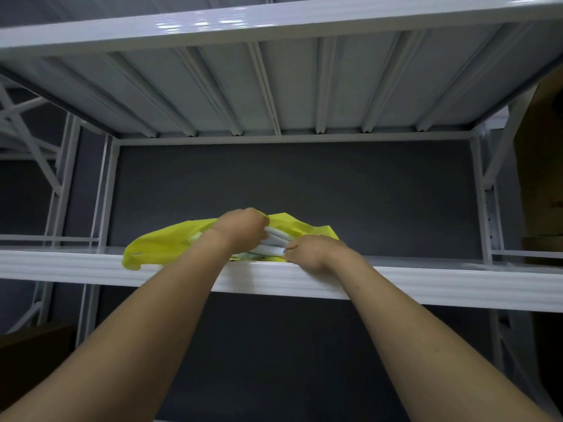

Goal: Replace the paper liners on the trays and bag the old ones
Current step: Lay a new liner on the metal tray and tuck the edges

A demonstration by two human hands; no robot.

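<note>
Two bare hands reach up to a thin yellow plastic bag [164,248] lying on a white metal shelf [426,284]. White folded paper liners [274,242] sit between the hands, at the bag's mouth. The left hand [240,229] curls over them from above. The right hand [313,251] pinches their near end. A dark grey wall [304,184] stands behind, and another white shelf [274,22] hangs above.

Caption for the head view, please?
Left hand and right hand hold white papers by a yellow bag on a shelf.
</note>
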